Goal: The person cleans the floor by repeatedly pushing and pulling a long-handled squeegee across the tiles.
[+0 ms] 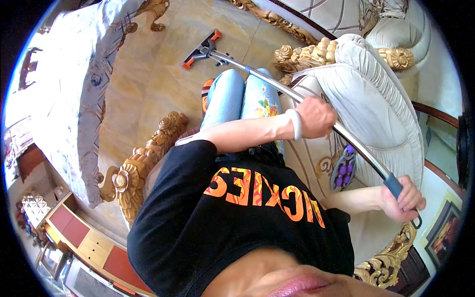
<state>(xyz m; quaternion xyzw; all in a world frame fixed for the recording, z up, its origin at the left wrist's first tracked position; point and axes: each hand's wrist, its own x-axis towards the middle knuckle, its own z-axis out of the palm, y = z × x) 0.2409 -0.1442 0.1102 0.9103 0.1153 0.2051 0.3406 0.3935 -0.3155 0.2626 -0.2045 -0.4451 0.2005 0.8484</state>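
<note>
A mop with a long silver pole runs slantwise across my view. Its narrow head, dark with orange ends, rests on the marbled floor beyond my knees. My left hand, with a white bangle at the wrist, reaches across my body and is closed round the middle of the pole. Out to the right, my right hand wraps the upper end of the pole, by the dark grey grip. A black hanging loop sticks out past that hand.
Carved golden armrests flank my legs. Pale pleated upholstery lies on the right, beside a grey oval thing with purple pads. A cloth-covered table stands at left, a red-and-wood cabinet at lower left. Marbled floor stretches ahead.
</note>
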